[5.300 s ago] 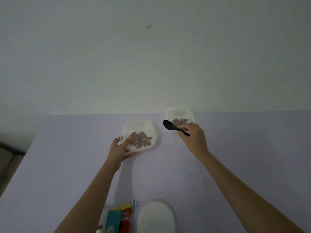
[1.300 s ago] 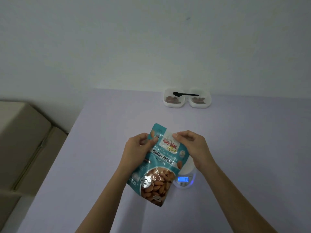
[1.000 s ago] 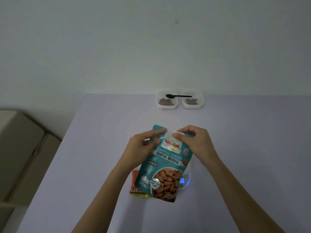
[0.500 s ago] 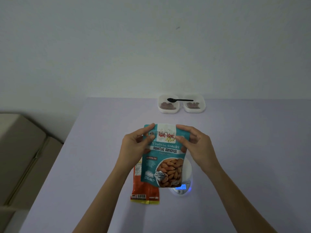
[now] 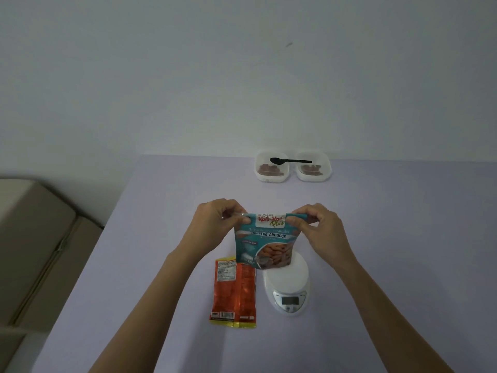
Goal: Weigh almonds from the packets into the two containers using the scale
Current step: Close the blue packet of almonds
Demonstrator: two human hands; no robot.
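A teal roasted-almonds packet (image 5: 265, 242) hangs upright above the table, held at its top edge. My left hand (image 5: 215, 222) pinches its top left corner and my right hand (image 5: 320, 224) pinches its top right corner. Below it stands a white kitchen scale (image 5: 289, 286) with nothing on its platform. An orange packet (image 5: 234, 290) lies flat to the left of the scale. Two white containers, the left container (image 5: 271, 170) and the right container (image 5: 313, 169), sit side by side at the far edge with almonds inside. A black spoon (image 5: 289, 161) lies across both.
The lilac table (image 5: 390, 251) reaches a pale wall at the back. A beige cardboard box (image 5: 35, 238) stands off the table's left edge.
Both hands have shifted to the packet's top corners and lifted it a little higher. The scale's blue backlight has gone off. The orange packet now shows fully.
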